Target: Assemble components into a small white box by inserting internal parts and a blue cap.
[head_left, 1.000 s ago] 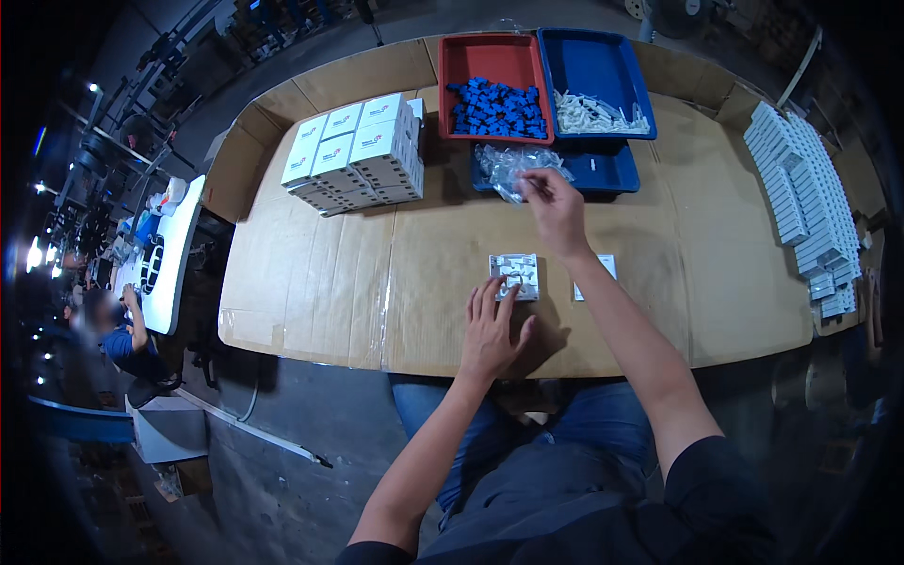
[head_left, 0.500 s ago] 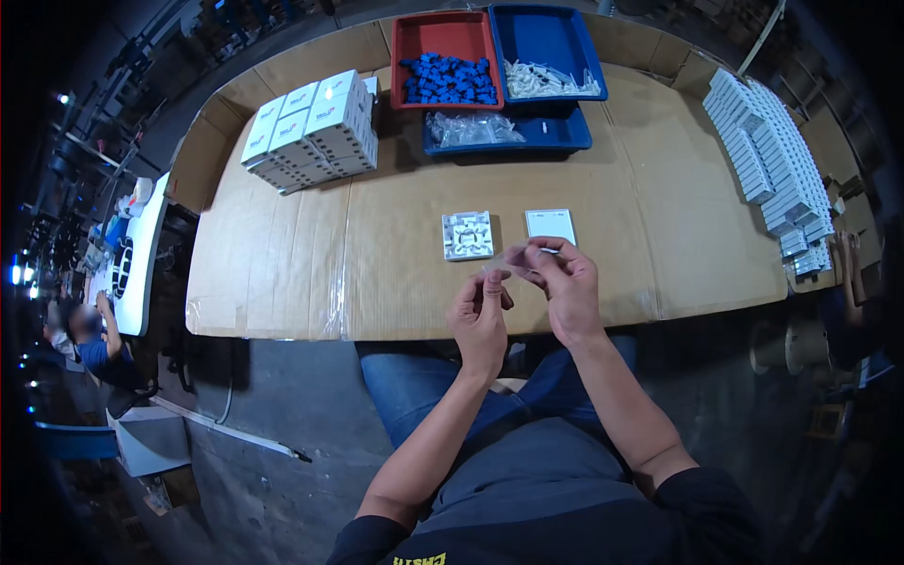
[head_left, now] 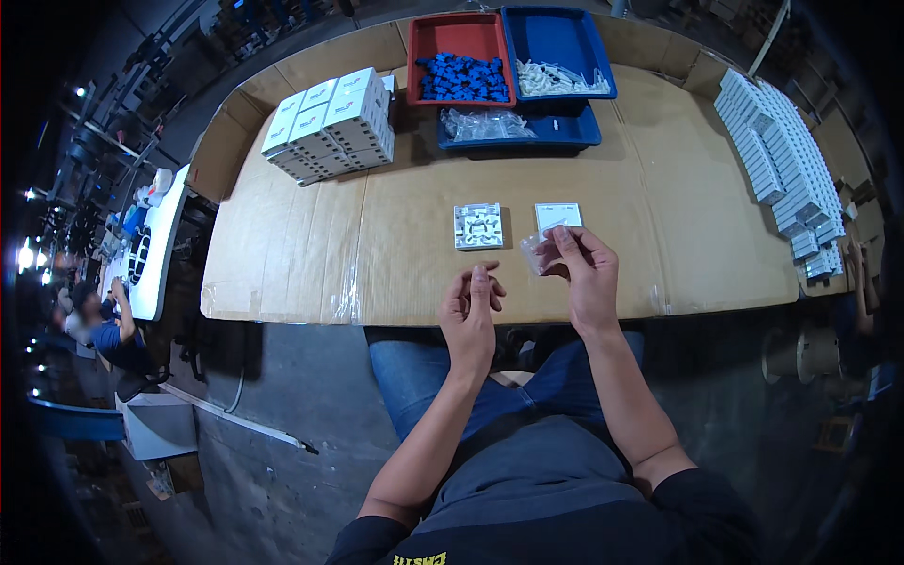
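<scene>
Between the thumb and fingers of my right hand [head_left: 590, 282] is pinched a small clear plastic bag [head_left: 533, 256], which hangs out to the left of the fingertips. My left hand [head_left: 468, 315] is held above the table's near edge, its fingers loosely bent and apart, with nothing visible in it. Just beyond it a square white plastic tray with moulded inner parts [head_left: 478, 227] lies on the cardboard. A flat white square cover [head_left: 556, 214] lies to its right, partly hidden behind the bag and my right fingers.
At the back stand a red bin [head_left: 415, 71] of blue clips, a blue bin [head_left: 557, 38] of white pieces and a lower blue bin [head_left: 565, 139] of clear bags. White boxes [head_left: 330, 132] are stacked left, white units [head_left: 782, 160] right. People sit at both sides.
My hands have drawn apart. The left let go of the plastic bag and moved slightly toward me; the right keeps the bag. The view has shifted a little.
</scene>
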Action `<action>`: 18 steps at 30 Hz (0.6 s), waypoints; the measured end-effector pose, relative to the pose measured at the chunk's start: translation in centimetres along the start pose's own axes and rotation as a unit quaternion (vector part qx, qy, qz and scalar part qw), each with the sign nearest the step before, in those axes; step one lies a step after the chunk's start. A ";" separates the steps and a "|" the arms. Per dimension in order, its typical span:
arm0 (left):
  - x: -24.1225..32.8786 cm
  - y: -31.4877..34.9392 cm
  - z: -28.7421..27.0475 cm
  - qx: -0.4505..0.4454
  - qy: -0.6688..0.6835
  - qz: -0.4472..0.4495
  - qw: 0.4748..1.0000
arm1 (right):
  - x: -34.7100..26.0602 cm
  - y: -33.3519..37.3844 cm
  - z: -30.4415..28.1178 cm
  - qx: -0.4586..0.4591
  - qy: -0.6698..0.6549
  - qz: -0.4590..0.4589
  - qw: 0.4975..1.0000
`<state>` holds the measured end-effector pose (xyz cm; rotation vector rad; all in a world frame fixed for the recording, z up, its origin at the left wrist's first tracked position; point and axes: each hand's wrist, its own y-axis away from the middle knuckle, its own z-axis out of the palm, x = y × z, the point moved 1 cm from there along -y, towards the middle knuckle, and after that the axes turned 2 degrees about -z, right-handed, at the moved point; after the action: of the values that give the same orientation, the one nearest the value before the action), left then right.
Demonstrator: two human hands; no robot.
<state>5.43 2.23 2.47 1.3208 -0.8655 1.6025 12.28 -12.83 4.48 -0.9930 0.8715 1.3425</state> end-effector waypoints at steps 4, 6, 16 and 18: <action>0.0 0.4 1.0 -0.032 0.033 0.011 0.999 | 0.1 0.8 0.3 -0.002 0.006 -0.011 1.000; -0.2 0.8 1.7 -0.061 0.067 -0.029 0.995 | 0.3 1.0 0.3 0.003 0.011 -0.015 1.000; -1.3 0.5 0.7 0.024 0.066 -0.063 0.996 | -0.3 1.6 0.2 0.071 0.193 -0.207 0.957; -1.3 0.4 0.5 0.031 0.051 -0.060 0.996 | -1.1 2.2 0.1 0.058 0.303 -0.283 0.908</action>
<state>5.34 1.38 1.30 1.2970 -0.6664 1.5990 10.04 -13.21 5.34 -1.4648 0.9953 0.4760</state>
